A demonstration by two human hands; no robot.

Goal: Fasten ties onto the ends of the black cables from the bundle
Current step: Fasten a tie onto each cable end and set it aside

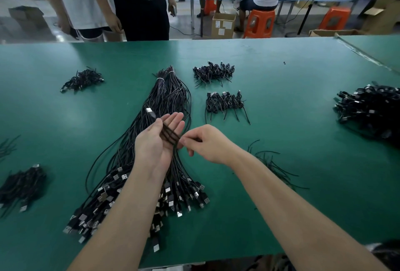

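The left hand (154,141) is held palm up above the green bench (281,97), fingers nearly straight and spread a little. A folded black cable (170,135) lies across its palm, pinned near the thumb, and the cable's silver USB plug (149,111) sticks out past the thumb toward the far side. The right hand (205,143) sits just beside it, thumb and forefinger pinching the cable loops at the edge of the left palm, the other fingers curled loosely underneath.

Directly under both hands lies the big bundle (164,102) of long black cables, bound at its far end with pale ties (160,78); its plug ends (121,212) fan out toward the near edge of the bench.

Small heaps of already coiled cables rest on the bench: one far left (83,80), two right of the bundle (213,71) (225,100), a larger pile at the right edge (370,108) and another at the left edge (21,186). Thin black strands (272,162) lie near the right forearm; whether they are ties cannot be told.

Beyond the bench stand two people (138,2), and a cardboard box (223,25) with white labels sits on the floor; its printing is too small to read. No brand or writing is legible anywhere.
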